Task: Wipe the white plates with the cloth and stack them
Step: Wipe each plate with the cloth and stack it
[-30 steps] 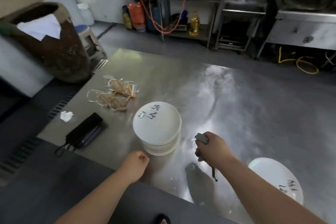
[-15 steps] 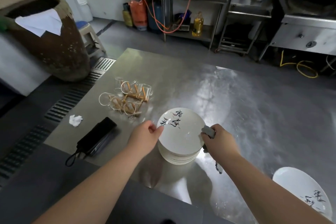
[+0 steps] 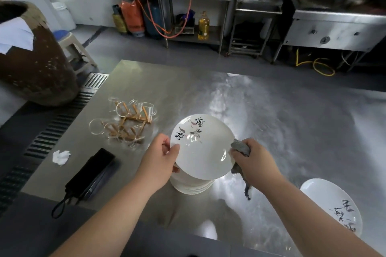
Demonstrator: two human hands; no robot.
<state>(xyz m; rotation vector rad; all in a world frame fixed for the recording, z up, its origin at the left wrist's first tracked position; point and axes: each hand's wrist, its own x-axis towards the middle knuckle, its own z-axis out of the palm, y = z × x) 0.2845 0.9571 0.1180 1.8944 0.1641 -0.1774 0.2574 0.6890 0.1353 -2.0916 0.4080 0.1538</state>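
Top plate (image 3: 202,148) now off stack (image 3: 192,186), between left-hand grip (image 3: 158,162) and cloth (image 3: 240,147).

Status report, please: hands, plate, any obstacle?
Left hand grips top plate rim, tilted above stack. Right hand holds cloth at plate's edge. Nothing in the way.

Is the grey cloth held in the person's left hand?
No: the right hand grips the grey cloth at the top plate's right edge, while the left hand pinches that plate's left rim.
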